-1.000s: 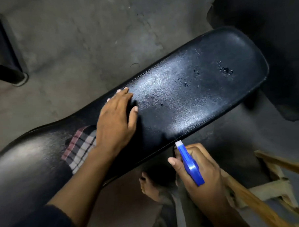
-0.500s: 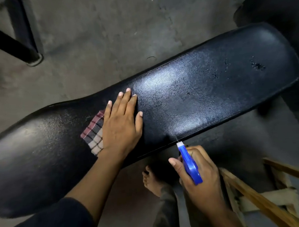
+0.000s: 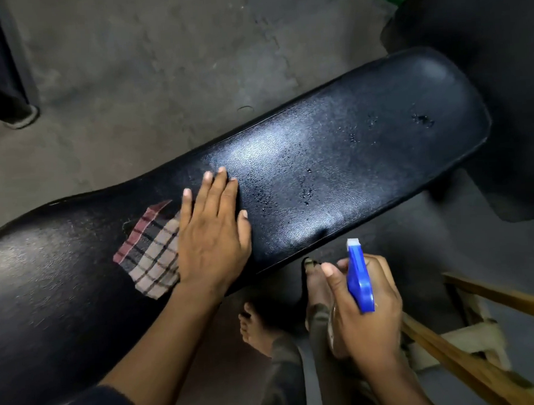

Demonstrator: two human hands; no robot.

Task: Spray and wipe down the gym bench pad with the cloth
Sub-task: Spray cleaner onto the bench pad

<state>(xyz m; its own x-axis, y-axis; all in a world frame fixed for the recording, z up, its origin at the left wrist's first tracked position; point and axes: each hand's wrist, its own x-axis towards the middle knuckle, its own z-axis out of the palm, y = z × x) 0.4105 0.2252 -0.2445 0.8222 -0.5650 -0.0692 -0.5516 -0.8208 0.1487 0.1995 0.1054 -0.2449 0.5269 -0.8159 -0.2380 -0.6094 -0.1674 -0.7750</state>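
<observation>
Droplets (image 3: pixel 306 193) are speckling the black gym bench pad (image 3: pixel 364 143) across its middle and toward its far rounded end, where the textured vinyl is catching a pale sheen; the pad is running diagonally from the lower left of the view to the upper right, above a grey concrete floor (image 3: pixel 162 69). The left hand (image 3: pixel 212 232) is lying palm-down on the pad near its middle, fingers straight and held close together with the thumb angled out toward the near edge; it is pressing on a checked cloth (image 3: pixel 152 256), whose red-bordered, plaid part is sticking out from under the hand's left side and lying flat on the vinyl. The right hand (image 3: pixel 365 314) is hovering just off the pad's near edge, wrapped around a spray bottle with a blue trigger head (image 3: pixel 359 278); the white nozzle tip is pointing toward the pad, and one finger is reaching forward beside the head; whether it is squeezing the trigger I cannot tell; the bottle's body is hidden inside the grip. Bare feet (image 3: pixel 256 328) are standing on the floor below the pad's near edge, between the two arms; a wooden frame (image 3: pixel 481 364) is sitting to the lower right, and a black metal leg (image 3: pixel 4 91) is standing at the upper left.
</observation>
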